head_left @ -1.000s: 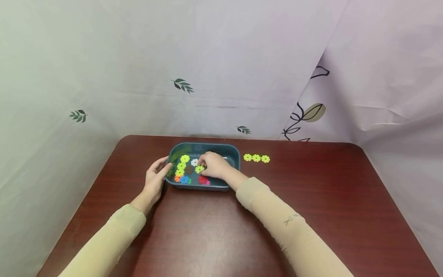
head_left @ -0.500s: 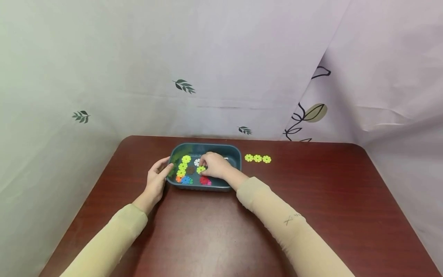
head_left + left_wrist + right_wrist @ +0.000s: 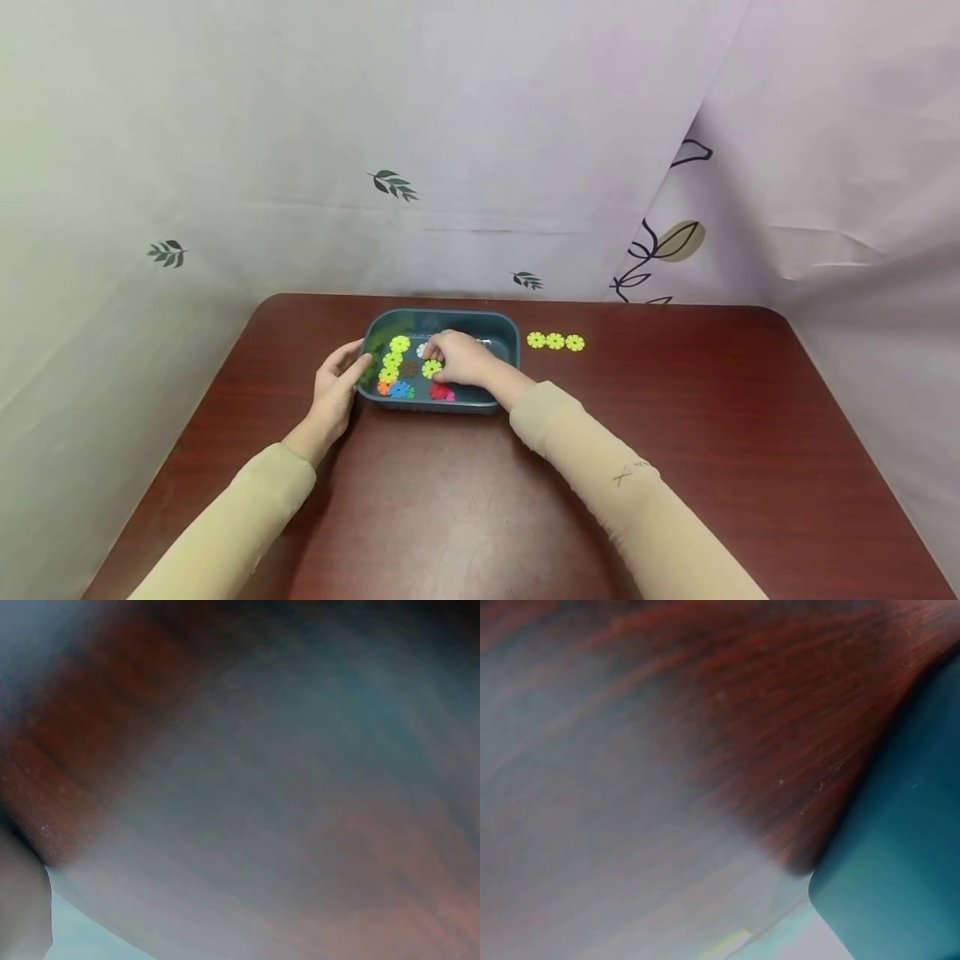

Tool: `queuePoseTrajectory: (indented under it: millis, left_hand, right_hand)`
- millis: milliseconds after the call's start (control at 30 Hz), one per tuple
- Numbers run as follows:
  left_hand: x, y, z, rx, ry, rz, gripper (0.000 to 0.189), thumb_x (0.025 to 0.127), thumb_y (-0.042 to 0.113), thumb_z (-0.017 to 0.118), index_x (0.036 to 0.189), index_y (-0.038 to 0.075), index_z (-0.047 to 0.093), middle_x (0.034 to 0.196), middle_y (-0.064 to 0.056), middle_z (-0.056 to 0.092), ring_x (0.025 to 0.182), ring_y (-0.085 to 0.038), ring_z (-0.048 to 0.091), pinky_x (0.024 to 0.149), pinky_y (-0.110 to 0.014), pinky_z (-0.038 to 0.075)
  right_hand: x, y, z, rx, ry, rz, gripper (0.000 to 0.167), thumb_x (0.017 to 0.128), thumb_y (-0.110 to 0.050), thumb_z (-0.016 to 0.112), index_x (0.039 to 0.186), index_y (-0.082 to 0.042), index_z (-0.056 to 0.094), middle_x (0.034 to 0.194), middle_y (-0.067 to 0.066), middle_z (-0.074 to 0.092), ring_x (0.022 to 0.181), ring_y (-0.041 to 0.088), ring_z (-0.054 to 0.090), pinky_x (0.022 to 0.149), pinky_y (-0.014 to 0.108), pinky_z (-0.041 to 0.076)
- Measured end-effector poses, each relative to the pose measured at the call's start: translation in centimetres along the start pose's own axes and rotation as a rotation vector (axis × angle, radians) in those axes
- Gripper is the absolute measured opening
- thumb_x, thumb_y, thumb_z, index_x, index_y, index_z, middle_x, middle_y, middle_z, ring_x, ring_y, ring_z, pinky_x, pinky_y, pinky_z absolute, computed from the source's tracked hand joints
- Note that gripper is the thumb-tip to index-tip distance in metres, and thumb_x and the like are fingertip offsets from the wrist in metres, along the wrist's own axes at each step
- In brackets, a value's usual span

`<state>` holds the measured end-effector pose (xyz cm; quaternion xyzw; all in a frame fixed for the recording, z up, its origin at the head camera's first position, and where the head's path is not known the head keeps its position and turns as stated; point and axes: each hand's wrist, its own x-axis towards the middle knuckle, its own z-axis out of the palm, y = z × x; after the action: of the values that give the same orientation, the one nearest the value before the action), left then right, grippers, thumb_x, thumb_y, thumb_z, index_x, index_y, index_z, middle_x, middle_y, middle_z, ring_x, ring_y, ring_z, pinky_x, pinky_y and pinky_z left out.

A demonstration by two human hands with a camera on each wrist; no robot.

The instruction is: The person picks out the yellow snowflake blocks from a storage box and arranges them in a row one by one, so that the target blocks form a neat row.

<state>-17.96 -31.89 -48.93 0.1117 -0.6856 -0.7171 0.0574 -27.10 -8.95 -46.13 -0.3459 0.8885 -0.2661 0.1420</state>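
Observation:
A dark blue-green plastic tray (image 3: pixel 472 407) sits on the table, holding notched plastic discs in several colours. My left hand (image 3: pixel 333 390) grips its left end, thumb over the rim and fingers outside. Inside the tray, my right hand (image 3: pixel 467 360) pinches a yellow-green snowflake disc (image 3: pixel 431 369) between thumb and fingers. Along the tray's left side lie more yellow-green discs (image 3: pixel 392 360). Orange, blue (image 3: pixel 400 389) and green ones are at the front left, red (image 3: pixel 438 391) and pink ones at the front. A brown disc (image 3: pixel 408 369) and a partly covered white disc (image 3: pixel 422 350) lie near my right fingers.
Right of the tray, three yellow-green discs (image 3: pixel 555 341) form a row on the brown table (image 3: pixel 675 417). Patterned cloth (image 3: pixel 465 167) hangs behind the table. In the right wrist view, the tray's outer wall (image 3: pixel 900 825) stands close; the left wrist view is mostly blurred tabletop (image 3: pixel 97 727).
Both hands stay almost in place. My right fingers shift slightly left over the white disc, covering more of it. The whole head view sways a little.

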Motion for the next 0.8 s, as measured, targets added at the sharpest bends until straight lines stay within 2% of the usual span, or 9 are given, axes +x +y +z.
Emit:
queuePoseTrajectory:
  millis: [300,500,667,800]
  left_hand:
    - [-0.09,0.20,0.05,0.022,-0.001,-0.022,0.047,0.110,0.019,0.061,0.152,0.003,0.050,0.124,0.017,0.065,0.113,-0.001,0.059,0.086,-0.016,0.050]
    - [-0.05,0.33,0.14,0.017,0.012,-0.019,0.043,0.109,0.018,0.062,0.149,0.005,0.054,0.122,0.017,0.067,0.110,-0.001,0.060,0.084,-0.016,0.051]
    - [-0.02,0.20,0.09,0.012,0.012,-0.010,0.040,0.108,0.019,0.064,0.146,0.008,0.058,0.122,0.016,0.067,0.109,-0.001,0.060,0.084,-0.016,0.051]
    - [-0.03,0.13,0.10,0.000,0.013,-0.009,0.040,0.108,0.018,0.064,0.146,0.006,0.057,0.120,0.018,0.068,0.111,-0.002,0.062,0.086,-0.016,0.052]
  right_hand:
    - [0.14,0.18,-0.09,0.067,-0.010,-0.005,0.026,0.091,-0.009,0.084,0.116,-0.007,0.077,0.115,0.009,0.075,0.106,0.020,0.068,0.095,0.030,0.058]
    - [0.00,0.14,-0.27,0.104,-0.002,-0.006,0.024,0.090,-0.007,0.086,0.112,-0.007,0.077,0.112,0.008,0.075,0.101,0.019,0.068,0.091,0.027,0.057]
    - [-0.08,0.25,-0.37,0.180,0.005,-0.007,0.021,0.089,-0.003,0.085,0.108,-0.006,0.077,0.106,0.010,0.075,0.093,0.017,0.067,0.085,0.024,0.057]
    - [-0.10,0.28,-0.44,0.237,0.007,-0.002,0.016,0.091,0.000,0.082,0.105,-0.004,0.077,0.101,0.011,0.075,0.087,0.015,0.067,0.080,0.020,0.055]
